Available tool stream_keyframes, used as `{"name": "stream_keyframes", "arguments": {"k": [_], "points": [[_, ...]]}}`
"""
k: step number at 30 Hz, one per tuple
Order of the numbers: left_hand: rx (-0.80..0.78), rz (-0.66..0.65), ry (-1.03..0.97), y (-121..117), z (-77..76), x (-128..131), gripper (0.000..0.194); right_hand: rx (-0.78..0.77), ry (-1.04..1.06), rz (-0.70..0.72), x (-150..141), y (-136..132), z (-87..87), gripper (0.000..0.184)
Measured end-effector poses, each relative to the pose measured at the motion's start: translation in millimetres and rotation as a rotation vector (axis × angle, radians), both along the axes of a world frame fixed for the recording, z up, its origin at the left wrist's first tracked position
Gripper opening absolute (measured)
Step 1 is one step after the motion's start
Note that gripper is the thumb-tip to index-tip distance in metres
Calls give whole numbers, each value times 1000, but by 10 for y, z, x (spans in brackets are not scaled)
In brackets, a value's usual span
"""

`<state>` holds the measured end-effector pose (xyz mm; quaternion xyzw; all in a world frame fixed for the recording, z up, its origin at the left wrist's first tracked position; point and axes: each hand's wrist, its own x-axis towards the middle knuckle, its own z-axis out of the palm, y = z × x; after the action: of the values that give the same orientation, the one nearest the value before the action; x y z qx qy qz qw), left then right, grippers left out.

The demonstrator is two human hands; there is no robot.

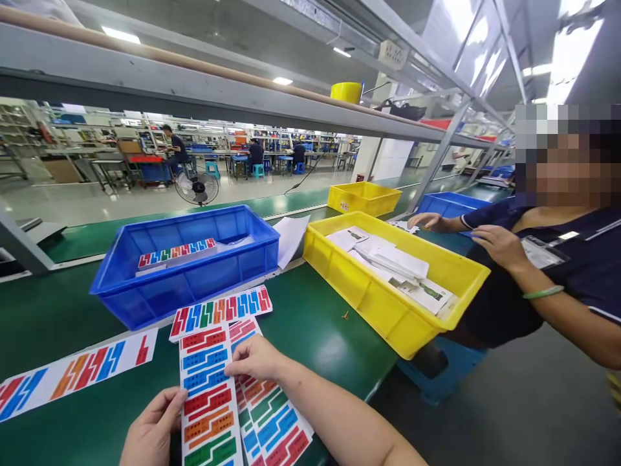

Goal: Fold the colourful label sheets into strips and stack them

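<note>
A long white sheet of colored labels, printed in red, blue, orange and green, stands between my hands at the front of the bench. My left hand pinches its left edge, thumb on top. At its upper right edge, my right hand has thumb and fingers closed on the sheet. Beneath and to the right lie more label sheets, partly covered by my right forearm. A stack of label sheets lies crosswise just behind. Off to the left, a single label strip rests flat, some of its labels absent.
A blue bin with label sheets stands behind; a yellow bin with printed papers is to the right. Another yellow bin sits farther back. A co-worker is at the right. A shelf beam crosses above the green bench.
</note>
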<state>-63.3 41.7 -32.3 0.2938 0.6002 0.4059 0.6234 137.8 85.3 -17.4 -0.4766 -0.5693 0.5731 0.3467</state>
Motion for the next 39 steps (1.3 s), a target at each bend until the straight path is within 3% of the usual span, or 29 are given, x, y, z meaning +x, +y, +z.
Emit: {"name": "stream_keyframes", "arguments": {"k": [6,15,20,28,35,39], "points": [[-69,56,-91,32,43,22,60,-12,-18,15,26,25,-11,23],[-114,100,-57,23,119,-7,61,-86,40,65,131,68,10,16],[-12,105,41,44,119,-20,59,-96,80,18,302,135,92,25],[345,149,89,31,51,38,37,-93,61,22,492,141,239,30],[368,221,52,37,130,88,35,-99,-54,72,501,179,184,32],[364,216,-12,11,156,94,37,-1,-271,-43,493,204,124,26]]}}
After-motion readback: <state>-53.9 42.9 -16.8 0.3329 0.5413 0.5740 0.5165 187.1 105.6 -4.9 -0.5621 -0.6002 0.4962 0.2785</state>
